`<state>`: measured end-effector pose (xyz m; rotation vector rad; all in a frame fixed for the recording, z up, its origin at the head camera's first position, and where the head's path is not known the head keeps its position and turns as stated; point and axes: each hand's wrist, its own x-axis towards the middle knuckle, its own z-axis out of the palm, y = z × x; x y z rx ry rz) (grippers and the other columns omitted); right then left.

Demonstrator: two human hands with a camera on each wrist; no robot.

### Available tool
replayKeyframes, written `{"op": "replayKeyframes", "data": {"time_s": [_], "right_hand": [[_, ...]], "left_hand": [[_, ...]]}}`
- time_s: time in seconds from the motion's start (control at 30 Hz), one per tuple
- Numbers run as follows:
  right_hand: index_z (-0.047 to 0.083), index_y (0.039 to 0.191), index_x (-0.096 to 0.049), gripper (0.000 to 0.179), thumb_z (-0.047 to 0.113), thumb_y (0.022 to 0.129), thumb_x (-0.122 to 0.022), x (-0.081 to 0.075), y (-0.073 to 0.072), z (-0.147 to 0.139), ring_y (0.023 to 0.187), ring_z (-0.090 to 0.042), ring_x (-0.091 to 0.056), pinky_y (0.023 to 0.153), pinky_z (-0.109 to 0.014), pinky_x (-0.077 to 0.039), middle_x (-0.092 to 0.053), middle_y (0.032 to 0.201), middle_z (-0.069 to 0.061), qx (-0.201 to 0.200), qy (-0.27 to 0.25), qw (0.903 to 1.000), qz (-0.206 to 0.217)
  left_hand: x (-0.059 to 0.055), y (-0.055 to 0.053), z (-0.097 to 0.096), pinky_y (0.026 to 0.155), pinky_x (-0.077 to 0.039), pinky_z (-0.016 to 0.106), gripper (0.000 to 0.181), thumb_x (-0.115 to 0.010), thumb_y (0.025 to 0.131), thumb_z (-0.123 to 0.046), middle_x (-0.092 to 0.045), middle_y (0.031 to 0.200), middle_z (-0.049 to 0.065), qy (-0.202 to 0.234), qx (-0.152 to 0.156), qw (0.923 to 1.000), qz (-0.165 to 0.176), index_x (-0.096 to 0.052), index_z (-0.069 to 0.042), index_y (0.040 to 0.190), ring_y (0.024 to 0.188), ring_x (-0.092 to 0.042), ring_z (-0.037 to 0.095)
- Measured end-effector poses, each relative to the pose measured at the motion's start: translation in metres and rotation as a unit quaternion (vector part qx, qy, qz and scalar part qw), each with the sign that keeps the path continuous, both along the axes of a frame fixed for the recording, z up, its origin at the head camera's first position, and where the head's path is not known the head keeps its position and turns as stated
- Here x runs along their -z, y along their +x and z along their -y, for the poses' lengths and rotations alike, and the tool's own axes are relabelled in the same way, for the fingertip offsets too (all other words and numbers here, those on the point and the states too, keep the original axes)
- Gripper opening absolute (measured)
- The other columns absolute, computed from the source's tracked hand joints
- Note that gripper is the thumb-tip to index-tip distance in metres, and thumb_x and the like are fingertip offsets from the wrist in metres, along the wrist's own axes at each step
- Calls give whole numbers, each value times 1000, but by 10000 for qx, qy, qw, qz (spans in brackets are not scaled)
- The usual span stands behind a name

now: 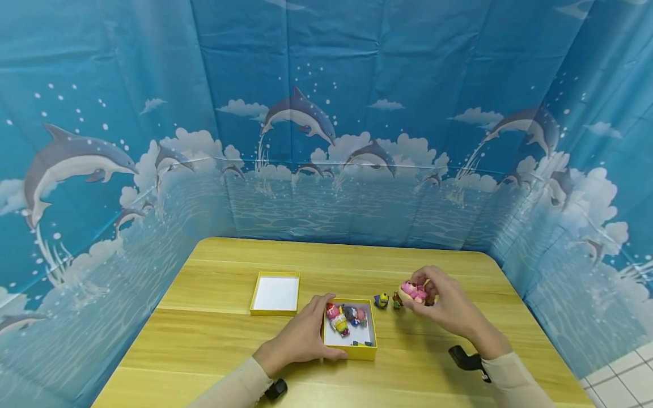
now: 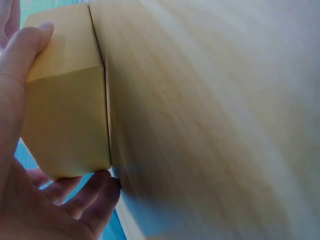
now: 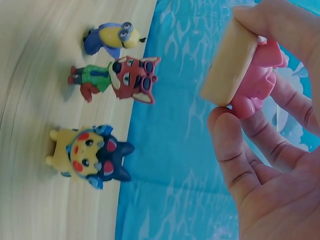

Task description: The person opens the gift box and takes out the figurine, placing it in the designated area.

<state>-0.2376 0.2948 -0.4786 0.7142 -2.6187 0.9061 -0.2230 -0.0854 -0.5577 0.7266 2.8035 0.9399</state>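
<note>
My left hand [image 1: 302,334] grips a small yellow box [image 1: 361,354] by its left side, thumb at the near wall and fingers at the far one. Inside the box lie a red, white and yellow figurine [image 1: 338,321], a grey and pink one [image 1: 355,315], and another mostly hidden by the near wall. Above the table, my right hand [image 1: 451,309] pinches a pink toy figure with a cream slab [image 3: 230,62] between thumb and fingers. Below it stand a minion figurine [image 3: 112,39], a fox figurine [image 3: 132,80] in a green shirt, and a yellow Pikachu-like figurine [image 3: 90,155] with a dark hood.
A shallow yellow tray, white inside, like the box's lid [image 1: 274,313], lies left of the box on the wooden table [image 1: 204,340]. Behind the table hangs a blue dolphin curtain [image 1: 347,215], which also runs along both sides.
</note>
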Motion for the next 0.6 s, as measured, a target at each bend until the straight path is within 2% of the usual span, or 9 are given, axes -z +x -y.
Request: {"op": "replayKeyframes", "data": {"time_s": [0.27, 0.6], "right_hand": [[16, 124, -70, 41, 23, 97, -100, 1, -1, -12, 82, -4, -65, 71, -30, -61, -70, 108, -1, 269, -30, 9996, 65], [12, 124, -71, 44, 16, 93, -102, 0, 1, -25, 80, -5, -63, 68, -25, -56, -71, 110, -4, 416, -111, 9987, -264]], "left_hand": [[0, 0, 0, 121, -60, 52, 139, -97, 79, -82, -55, 170, 6, -32, 8, 10000, -7, -30, -19, 183, 142, -65, 24], [0, 0, 0, 119, -61, 51, 138, -97, 79, -82, -55, 168, 6, -32, 4, 10000, 3, -30, -20, 183, 138, -65, 22]]}}
